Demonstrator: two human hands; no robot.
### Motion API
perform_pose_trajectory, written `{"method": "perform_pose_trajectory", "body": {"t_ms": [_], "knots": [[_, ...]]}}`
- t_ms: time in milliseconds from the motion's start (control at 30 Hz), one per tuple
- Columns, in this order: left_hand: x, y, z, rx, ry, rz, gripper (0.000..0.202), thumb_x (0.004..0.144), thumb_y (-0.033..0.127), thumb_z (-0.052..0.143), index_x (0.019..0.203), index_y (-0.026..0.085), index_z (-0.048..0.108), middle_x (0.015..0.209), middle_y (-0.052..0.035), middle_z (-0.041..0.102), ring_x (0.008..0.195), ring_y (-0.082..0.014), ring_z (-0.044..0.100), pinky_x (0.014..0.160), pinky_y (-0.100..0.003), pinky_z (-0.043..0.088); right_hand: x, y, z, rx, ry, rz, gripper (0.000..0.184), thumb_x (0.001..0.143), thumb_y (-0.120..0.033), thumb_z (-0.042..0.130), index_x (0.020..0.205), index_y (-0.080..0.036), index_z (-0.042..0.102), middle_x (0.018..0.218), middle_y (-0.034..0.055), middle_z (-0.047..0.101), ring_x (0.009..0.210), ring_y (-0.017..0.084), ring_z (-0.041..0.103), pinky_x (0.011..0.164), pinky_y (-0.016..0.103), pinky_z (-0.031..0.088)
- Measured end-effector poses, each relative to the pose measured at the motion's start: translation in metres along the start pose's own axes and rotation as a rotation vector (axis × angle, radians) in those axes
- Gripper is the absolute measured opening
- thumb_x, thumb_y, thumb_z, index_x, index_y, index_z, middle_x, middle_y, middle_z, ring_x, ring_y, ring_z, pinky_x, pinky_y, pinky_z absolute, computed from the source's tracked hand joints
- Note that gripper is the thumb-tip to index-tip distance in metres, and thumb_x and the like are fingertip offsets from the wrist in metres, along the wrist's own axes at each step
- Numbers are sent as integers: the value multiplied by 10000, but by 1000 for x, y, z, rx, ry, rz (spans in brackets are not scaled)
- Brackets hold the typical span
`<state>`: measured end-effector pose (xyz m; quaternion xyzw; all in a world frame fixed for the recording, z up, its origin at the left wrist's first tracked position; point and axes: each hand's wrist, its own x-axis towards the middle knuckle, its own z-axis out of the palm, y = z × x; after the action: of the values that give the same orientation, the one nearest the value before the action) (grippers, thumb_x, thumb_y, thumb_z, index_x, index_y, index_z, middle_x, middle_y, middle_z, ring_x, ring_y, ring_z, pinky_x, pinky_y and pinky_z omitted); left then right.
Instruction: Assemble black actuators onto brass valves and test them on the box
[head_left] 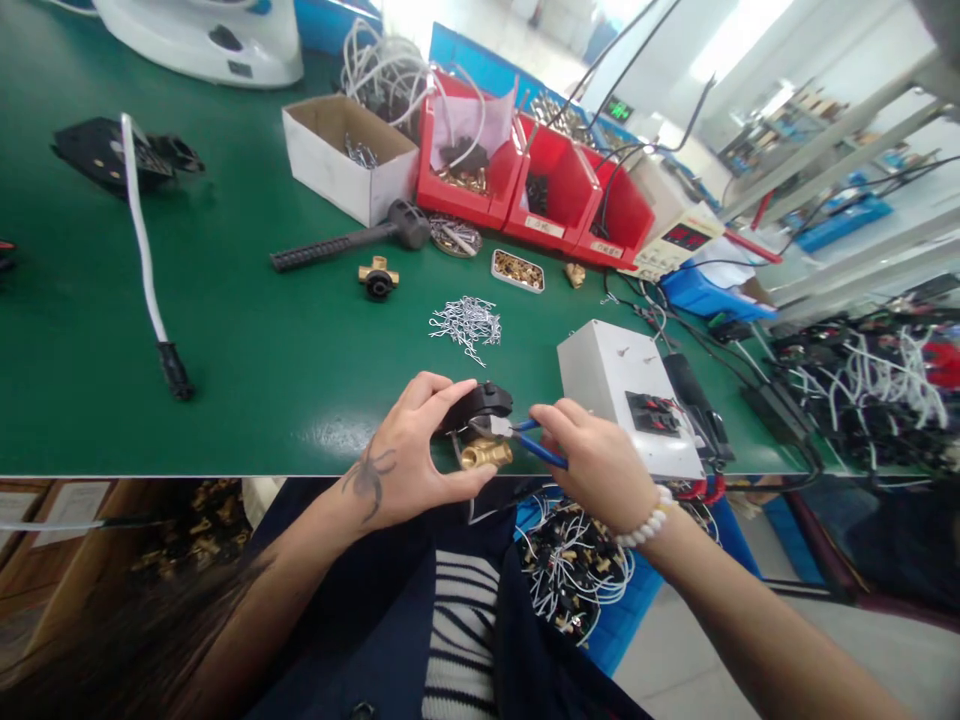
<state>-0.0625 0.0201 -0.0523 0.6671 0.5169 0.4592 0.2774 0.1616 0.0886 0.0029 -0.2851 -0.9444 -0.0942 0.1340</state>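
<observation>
No text can be read: lettering is blurred on the white labels (545,227) of red bins (469,207) and a green sign (619,108), both towards one o'clock, as are the digits on a red display (686,236) at two.

I have the left hand (405,440) and right hand (596,460) close together
Left thumb (469,484) opposes its curved fingers (435,390); right fingers curl inward, both forearms (750,590) angled in

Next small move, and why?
Probably squeeze the pliers gently: their head appears between the black part and brass valve, the left grip steadies both, and the right grip holds the blue handles, which stand apart. Whether they pinch anything is unclear.
</observation>
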Motion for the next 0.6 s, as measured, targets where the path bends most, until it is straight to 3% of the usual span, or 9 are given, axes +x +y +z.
{"method": "perform_pose_trajectory", "body": {"t_ms": [33,167,200,333,367,500,533,600], "knots": [[0,1,0,-5,0,-6,720,746,314,765,1367,30,535,1187,-143,531,1110,-244,564,1028,-461,549,0,1,-2,12,23,19,240,831,-40,487,989,-185,593,768,28,610,599,144,532,517,270,388],[-1,2,0,-13,-4,-9,729,751,321,762,1384,48,525,1199,-138,531,1116,-243,559,1027,-464,549,-2,3,-4,163,362,200,251,864,-77,523,1067,-223,553,820,15,592,660,145,550,583,276,438],[-1,2,0,-9,-1,-3,728,752,323,762,1383,49,524,1199,-137,531,1120,-244,558,1032,-468,546,-3,2,-2,167,346,189,250,856,-70,519,1051,-222,553,808,12,587,646,144,541,568,275,426],[-1,1,1,19,-3,16,712,753,321,760,1373,61,527,1193,-131,534,1123,-243,559,1039,-470,541,-1,-2,3,45,11,9,231,823,-29,484,964,-173,597,739,25,594,578,141,518,502,269,371],[-1,1,1,25,-4,15,708,754,321,760,1373,70,526,1196,-130,535,1126,-244,559,1037,-470,543,1,-2,2,36,22,13,226,836,-29,480,971,-164,601,749,30,601,580,138,520,513,267,387],[-1,1,0,33,-7,16,691,758,327,761,1373,124,518,1204,-120,540,1128,-247,565,1013,-472,556,2,-4,-6,102,297,153,190,868,-52,520,1016,-155,578,819,42,615,651,137,555,595,262,450],[-1,1,0,36,-8,22,688,759,326,760,1372,131,516,1202,-119,541,1125,-247,569,1005,-472,560,2,-5,-5,102,269,146,187,862,-51,511,1000,-156,582,801,41,610,645,142,555,581,265,442],[-1,2,0,56,-10,37,685,761,321,758,1371,135,508,1201,-121,541,1127,-255,573,985,-476,570,0,-9,0,102,95,103,205,852,-47,472,961,-157,607,763,44,606,619,152,548,542,276,414]]}}
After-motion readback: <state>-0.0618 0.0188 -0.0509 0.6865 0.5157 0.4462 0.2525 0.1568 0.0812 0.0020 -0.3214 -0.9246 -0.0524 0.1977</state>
